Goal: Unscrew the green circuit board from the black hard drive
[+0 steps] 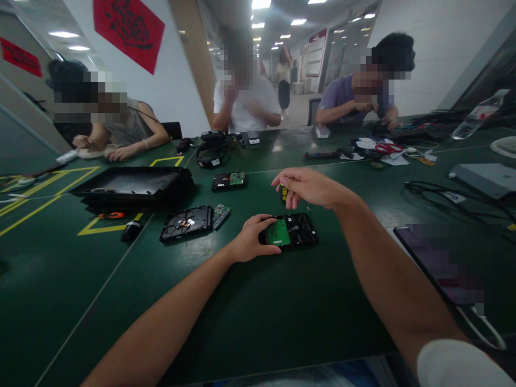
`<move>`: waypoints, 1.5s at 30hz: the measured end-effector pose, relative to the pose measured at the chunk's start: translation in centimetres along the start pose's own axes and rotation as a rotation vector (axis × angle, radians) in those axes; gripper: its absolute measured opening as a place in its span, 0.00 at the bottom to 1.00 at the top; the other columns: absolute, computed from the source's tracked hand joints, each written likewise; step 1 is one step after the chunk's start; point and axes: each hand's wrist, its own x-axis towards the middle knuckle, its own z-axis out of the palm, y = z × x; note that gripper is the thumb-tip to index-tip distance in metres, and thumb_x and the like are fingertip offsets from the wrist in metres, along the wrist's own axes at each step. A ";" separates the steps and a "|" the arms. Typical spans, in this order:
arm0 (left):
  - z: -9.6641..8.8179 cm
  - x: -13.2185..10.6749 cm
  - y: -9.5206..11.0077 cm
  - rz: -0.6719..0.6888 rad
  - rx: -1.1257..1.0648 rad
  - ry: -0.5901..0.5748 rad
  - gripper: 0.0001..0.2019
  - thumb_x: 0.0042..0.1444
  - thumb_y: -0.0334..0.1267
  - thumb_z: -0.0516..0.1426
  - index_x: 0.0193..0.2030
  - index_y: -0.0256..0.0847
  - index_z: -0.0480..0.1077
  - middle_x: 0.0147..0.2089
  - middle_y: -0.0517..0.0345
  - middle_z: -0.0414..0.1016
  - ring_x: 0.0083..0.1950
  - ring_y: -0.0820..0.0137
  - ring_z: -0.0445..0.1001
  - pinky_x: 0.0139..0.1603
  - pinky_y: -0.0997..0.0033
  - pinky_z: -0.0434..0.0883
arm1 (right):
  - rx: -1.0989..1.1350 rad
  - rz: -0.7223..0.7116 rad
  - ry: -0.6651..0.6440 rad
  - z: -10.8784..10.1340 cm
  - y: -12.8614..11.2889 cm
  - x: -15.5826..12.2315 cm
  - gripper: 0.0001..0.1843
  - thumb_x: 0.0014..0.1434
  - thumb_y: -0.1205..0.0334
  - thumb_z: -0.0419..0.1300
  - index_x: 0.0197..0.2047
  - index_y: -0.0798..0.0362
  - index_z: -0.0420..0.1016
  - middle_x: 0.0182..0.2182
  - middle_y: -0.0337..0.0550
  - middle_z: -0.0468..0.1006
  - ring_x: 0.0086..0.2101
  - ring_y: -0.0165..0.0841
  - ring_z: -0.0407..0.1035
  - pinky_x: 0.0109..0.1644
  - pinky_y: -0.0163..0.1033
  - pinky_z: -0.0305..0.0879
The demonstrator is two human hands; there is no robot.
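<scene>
A black hard drive point(304, 230) with a green circuit board point(279, 233) lies flat on the table in front of me. My left hand point(253, 239) grips its left end, thumb along the near edge and fingers over the far one. Above the drive, the fingers of my right hand point(300, 187) are closed round a screwdriver point(284, 192) with a yellow and black handle, whose tip points down at the board. Small screws point(308, 208) lie just behind the drive. To the left sit another opened drive point(187, 223) and a loose circuit board point(221, 215).
A third drive point(229, 180) lies farther back, and a black tray point(133, 185) stands at the left. At the right are a phone point(431, 263), black cables point(451, 196) and a grey box point(486, 180). Several people sit across the green table point(258, 322).
</scene>
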 end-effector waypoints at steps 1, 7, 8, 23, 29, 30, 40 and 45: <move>0.0 0.0 0.0 0.001 -0.002 0.003 0.43 0.51 0.58 0.70 0.71 0.46 0.64 0.71 0.43 0.63 0.72 0.46 0.61 0.73 0.42 0.59 | -0.051 -0.010 0.017 -0.1 0.0 -0.1 0.10 0.73 0.57 0.56 0.45 0.54 0.75 0.28 0.39 0.78 0.23 0.28 0.73 0.26 0.32 0.68; -0.1 0.0 0.1 -0.007 -0.009 0.003 0.43 0.51 0.58 0.70 0.71 0.47 0.64 0.71 0.43 0.63 0.73 0.45 0.61 0.73 0.41 0.59 | -0.318 0.021 0.170 -0.5 -0.2 -0.5 0.13 0.64 0.52 0.66 0.36 0.54 0.75 0.23 0.38 0.76 0.21 0.26 0.68 0.25 0.33 0.61; -0.1 0.0 0.1 -0.006 -0.009 0.003 0.43 0.51 0.59 0.70 0.71 0.48 0.64 0.71 0.44 0.63 0.73 0.45 0.61 0.73 0.41 0.59 | -0.318 0.024 0.177 -0.4 -0.2 -0.4 0.12 0.65 0.54 0.65 0.37 0.54 0.75 0.24 0.38 0.77 0.21 0.26 0.68 0.25 0.32 0.61; 0.0 0.1 0.2 0.003 0.010 0.005 0.42 0.51 0.58 0.70 0.70 0.48 0.65 0.70 0.44 0.64 0.72 0.47 0.62 0.73 0.42 0.59 | 0.005 -0.034 -0.086 0.0 0.3 -0.1 0.13 0.75 0.60 0.49 0.50 0.53 0.74 0.38 0.44 0.82 0.26 0.27 0.76 0.29 0.31 0.72; -0.1 0.0 0.1 -0.008 -0.004 -0.006 0.44 0.50 0.59 0.70 0.71 0.48 0.64 0.71 0.44 0.63 0.73 0.46 0.60 0.74 0.42 0.59 | -0.225 -0.044 0.090 -0.4 0.5 -0.1 0.11 0.65 0.53 0.65 0.39 0.53 0.76 0.29 0.41 0.80 0.27 0.29 0.71 0.27 0.32 0.65; -0.2 0.0 0.1 -0.009 -0.007 -0.008 0.44 0.50 0.59 0.70 0.71 0.48 0.64 0.71 0.44 0.63 0.73 0.45 0.60 0.74 0.42 0.58 | -0.254 -0.029 0.129 -0.5 0.5 0.0 0.12 0.63 0.53 0.67 0.37 0.53 0.76 0.29 0.41 0.80 0.27 0.29 0.71 0.28 0.32 0.64; -0.2 0.1 0.3 -0.003 -0.005 -0.001 0.43 0.50 0.58 0.70 0.71 0.50 0.64 0.71 0.45 0.63 0.73 0.45 0.61 0.73 0.40 0.59 | -0.101 0.014 -0.003 0.2 -0.4 -0.4 0.11 0.71 0.56 0.56 0.42 0.52 0.76 0.42 0.44 0.83 0.21 0.23 0.67 0.21 0.31 0.59; 0.0 0.1 0.0 0.001 0.003 0.008 0.44 0.49 0.59 0.70 0.71 0.49 0.65 0.70 0.45 0.64 0.72 0.45 0.62 0.73 0.42 0.59 | -0.010 -0.024 -0.082 0.3 -0.5 -0.5 0.13 0.73 0.59 0.52 0.45 0.54 0.77 0.45 0.46 0.82 0.25 0.24 0.72 0.26 0.30 0.68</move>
